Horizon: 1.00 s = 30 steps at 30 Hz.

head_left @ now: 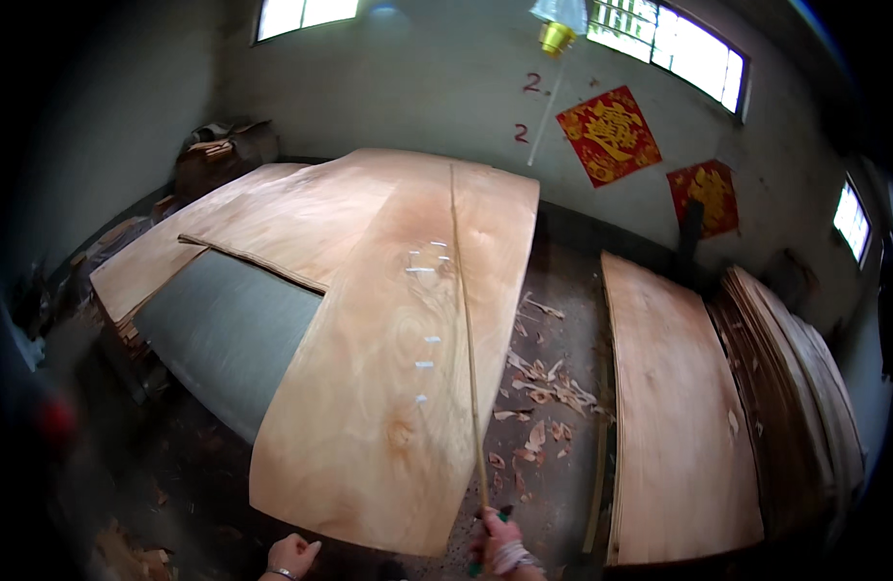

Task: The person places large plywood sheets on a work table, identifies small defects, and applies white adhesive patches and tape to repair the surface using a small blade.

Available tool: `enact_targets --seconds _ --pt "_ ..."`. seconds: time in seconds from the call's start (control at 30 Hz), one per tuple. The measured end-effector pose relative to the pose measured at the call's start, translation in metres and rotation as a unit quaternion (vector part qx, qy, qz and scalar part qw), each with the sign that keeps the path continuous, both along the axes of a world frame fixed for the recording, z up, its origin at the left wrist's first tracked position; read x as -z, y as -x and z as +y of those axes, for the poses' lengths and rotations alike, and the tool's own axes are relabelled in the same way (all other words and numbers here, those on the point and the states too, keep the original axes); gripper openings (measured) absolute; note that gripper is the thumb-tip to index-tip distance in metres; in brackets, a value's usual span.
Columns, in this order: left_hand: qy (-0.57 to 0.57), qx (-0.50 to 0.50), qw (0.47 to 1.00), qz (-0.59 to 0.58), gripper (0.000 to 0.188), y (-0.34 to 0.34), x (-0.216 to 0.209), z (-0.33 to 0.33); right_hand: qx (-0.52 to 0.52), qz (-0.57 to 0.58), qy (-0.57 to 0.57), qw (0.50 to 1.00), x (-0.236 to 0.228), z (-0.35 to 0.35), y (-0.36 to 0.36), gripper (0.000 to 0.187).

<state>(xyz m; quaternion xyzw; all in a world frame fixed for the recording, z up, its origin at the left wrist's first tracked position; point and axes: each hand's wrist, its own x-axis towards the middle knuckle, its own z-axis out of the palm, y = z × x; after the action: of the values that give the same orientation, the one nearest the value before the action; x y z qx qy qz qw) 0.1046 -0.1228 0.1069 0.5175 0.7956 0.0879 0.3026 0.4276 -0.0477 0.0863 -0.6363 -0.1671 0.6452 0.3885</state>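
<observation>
My right hand (502,544), with a pale wrap at the wrist, grips the near end of a long thin stick (470,358). Something green also shows at that hand, too little of it to name. The stick reaches away over a large pale wood veneer sheet (369,416), which carries several short white tape strips (424,365) and hangs past the table's near side. Just off the sheet's near edge is my left hand (291,556), its fingers curled closed with nothing visible in them. Under the sheet, part of a grey tabletop (228,324) shows.
More veneer (224,208) covers the table's far left. To the right stand a stack of veneer sheets (679,416) and curved sheets (795,368) beside it. Wood scraps (553,387) litter the floor between. Red posters (611,136) hang on the back wall.
</observation>
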Motion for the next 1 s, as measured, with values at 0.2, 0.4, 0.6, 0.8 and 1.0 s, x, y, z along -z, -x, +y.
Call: enact_targets --seconds 0.2,0.4,0.6,0.8,1.0 --pt "0.044 -0.381 0.705 -0.597 0.041 0.109 0.188 -0.024 -0.009 -0.122 -0.092 0.988 0.039 -0.112 -0.036 0.032" --pt "-0.233 -0.386 0.543 -0.709 0.033 0.114 0.142 0.024 0.045 -0.178 -0.103 0.978 0.061 -0.174 -0.012 0.028" --pt "-0.357 -0.188 0.886 -0.227 0.018 0.106 0.070 0.058 0.005 -0.296 -0.218 0.930 -0.014 -0.185 0.022 0.029" --pt "-0.511 0.294 0.798 -0.127 0.004 -0.072 -0.007 0.114 -0.216 -0.433 0.081 0.871 0.037 -0.159 0.038 0.052" --pt "-0.277 0.472 0.832 -0.087 0.008 -0.231 0.034 0.149 -0.294 -0.429 0.065 0.852 0.048 -0.147 0.054 0.053"
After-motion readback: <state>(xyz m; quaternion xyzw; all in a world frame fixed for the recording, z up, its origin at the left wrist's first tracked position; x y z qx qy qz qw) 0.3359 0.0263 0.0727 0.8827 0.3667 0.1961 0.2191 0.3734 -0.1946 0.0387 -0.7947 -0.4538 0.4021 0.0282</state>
